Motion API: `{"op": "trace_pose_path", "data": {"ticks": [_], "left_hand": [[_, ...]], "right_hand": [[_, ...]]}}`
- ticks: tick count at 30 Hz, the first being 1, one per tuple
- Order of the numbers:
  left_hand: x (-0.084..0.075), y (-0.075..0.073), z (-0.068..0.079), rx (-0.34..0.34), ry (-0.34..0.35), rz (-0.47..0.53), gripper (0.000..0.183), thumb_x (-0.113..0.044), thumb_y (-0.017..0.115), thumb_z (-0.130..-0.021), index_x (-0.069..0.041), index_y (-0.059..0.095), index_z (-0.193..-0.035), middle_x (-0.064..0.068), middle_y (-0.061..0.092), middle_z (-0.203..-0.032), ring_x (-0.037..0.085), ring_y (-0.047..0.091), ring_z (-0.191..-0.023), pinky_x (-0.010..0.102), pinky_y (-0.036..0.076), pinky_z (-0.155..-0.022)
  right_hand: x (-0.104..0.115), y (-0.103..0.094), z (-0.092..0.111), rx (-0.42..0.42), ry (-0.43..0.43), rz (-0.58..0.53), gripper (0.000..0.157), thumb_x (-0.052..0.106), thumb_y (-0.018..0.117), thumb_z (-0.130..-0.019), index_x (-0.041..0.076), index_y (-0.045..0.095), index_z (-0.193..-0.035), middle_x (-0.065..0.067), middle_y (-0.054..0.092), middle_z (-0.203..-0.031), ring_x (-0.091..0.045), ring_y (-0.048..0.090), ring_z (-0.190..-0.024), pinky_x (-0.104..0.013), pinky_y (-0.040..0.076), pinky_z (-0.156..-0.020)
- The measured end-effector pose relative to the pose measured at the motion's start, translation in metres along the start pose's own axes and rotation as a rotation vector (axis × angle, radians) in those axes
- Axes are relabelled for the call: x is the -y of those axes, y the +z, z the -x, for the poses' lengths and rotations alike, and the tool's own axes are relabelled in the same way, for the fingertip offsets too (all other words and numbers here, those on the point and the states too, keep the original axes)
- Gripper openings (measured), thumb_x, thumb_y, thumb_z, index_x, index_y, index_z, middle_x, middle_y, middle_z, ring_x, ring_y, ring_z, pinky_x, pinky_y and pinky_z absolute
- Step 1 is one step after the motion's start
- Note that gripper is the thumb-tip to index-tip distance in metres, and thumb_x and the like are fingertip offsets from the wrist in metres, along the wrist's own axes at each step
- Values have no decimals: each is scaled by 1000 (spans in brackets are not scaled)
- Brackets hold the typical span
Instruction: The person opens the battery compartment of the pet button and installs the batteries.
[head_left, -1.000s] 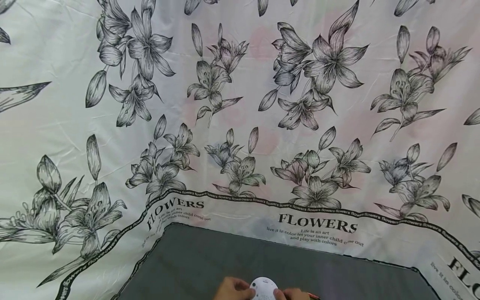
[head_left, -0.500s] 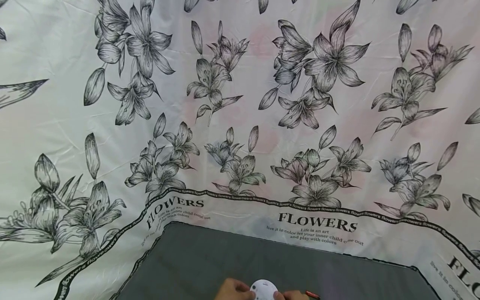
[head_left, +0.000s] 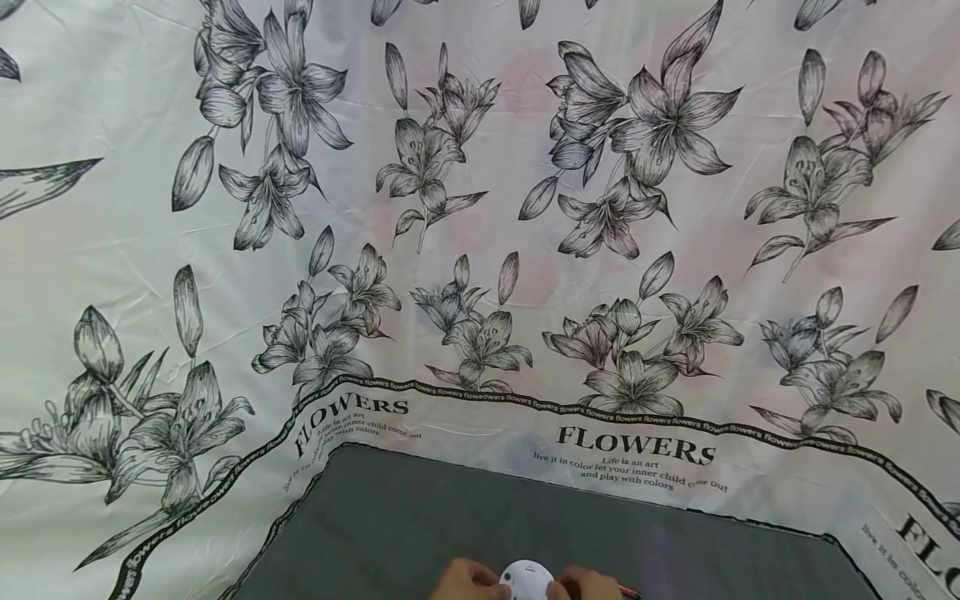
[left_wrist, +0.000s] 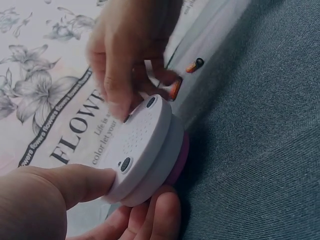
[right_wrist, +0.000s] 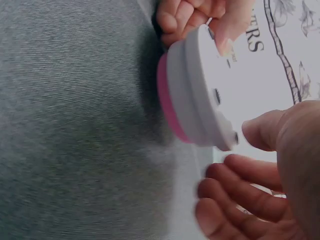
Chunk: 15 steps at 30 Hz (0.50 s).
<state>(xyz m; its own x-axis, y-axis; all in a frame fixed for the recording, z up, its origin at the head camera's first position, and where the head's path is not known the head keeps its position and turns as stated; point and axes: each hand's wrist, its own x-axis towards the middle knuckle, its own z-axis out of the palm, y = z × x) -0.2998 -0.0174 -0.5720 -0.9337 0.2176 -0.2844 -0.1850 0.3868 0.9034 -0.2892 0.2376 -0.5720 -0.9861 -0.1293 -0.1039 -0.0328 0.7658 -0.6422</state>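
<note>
A round white device [left_wrist: 137, 132] has small holes and dark oval pads on its face, with a pink band [right_wrist: 170, 102] on its other side. My left hand [head_left: 467, 581] grips its rim, thumb on the face and fingers beneath. My right hand [head_left: 588, 583] is at the opposite rim. In the right wrist view its thumb [right_wrist: 262, 131] stands just off the edge, fingers loosely bent with nothing between them. Beyond the right fingertips in the left wrist view lie two small orange-and-black cylinders, a nearer one [left_wrist: 175, 88] and a farther one [left_wrist: 195, 65], which look like batteries.
A dark grey surface [head_left: 420, 517] lies under the hands. Around it runs a white cloth [head_left: 480, 433] printed with lilies and "FLOWERS" lettering, which rises at the back and left like a wall.
My right hand dips slightly, showing more of the orange cylinder, then rises and partly covers it again. The left hand and the device stay almost in place.
</note>
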Motion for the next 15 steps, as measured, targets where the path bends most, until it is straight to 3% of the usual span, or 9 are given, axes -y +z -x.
{"op": "trace_pose_path", "data": {"ticks": [3,6,10,15], "left_hand": [[0,0,1,-3,15,1,21,-24,83,-96,-4,79,-101,5,75,-88,21,70,-81,44,60,-76],[1,-1,1,0,37,7,20,-24,83,-96,-5,79,-100,5,75,-87,20,70,-81,44,59,-76],[1,-1,1,6,47,19,20,-24,83,-95,-5,79,-100,4,75,-87,20,71,-81,44,59,-76],[-1,-1,2,14,5,25,20,-24,82,-96,-5,79,-100,5,75,-87,20,72,-81,44,59,-75]], "right_hand": [[30,-11,13,-52,-44,-19,20,26,76,-100,7,74,-103,-1,71,-87,-19,65,-76,-45,57,-71],[14,-4,-8,-71,-112,39,16,25,81,-96,16,74,-107,5,68,-93,-14,61,-82,-44,55,-73],[-24,13,-46,-80,-215,95,21,31,88,-91,26,74,-106,15,65,-93,-5,56,-83,-37,50,-71],[9,4,-29,-36,-287,52,22,20,88,-91,19,74,-107,8,69,-95,-10,58,-83,-38,51,-70]]}}
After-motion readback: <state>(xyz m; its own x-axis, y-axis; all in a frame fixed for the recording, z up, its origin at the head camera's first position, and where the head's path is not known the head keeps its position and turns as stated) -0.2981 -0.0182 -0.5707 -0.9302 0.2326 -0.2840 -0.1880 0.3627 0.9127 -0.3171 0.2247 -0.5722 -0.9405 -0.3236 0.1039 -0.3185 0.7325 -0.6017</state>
